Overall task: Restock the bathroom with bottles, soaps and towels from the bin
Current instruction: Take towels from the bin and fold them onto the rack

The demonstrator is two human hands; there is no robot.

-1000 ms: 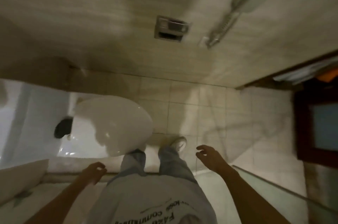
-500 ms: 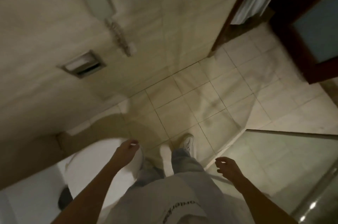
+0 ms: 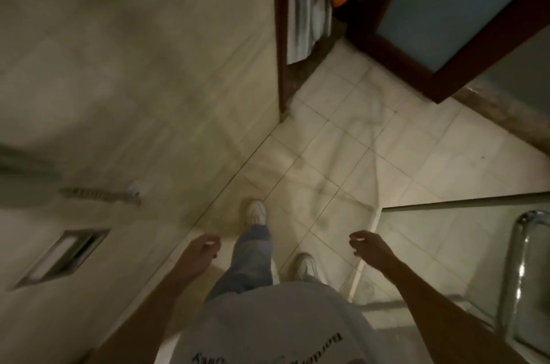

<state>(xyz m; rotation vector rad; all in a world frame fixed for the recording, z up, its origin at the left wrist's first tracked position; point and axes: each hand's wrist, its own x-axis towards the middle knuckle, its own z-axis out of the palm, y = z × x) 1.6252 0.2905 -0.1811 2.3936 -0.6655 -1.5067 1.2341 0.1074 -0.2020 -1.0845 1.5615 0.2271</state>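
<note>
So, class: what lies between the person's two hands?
In the head view, a leg in jeans stands between the left hand and the right hand. The rest of the gap is floor tiles.

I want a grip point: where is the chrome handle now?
In the head view, the chrome handle is at the lower right edge, on the glass panel, just right of the right hand.

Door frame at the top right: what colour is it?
Dark reddish brown door frame; the head view shows it best.
</note>
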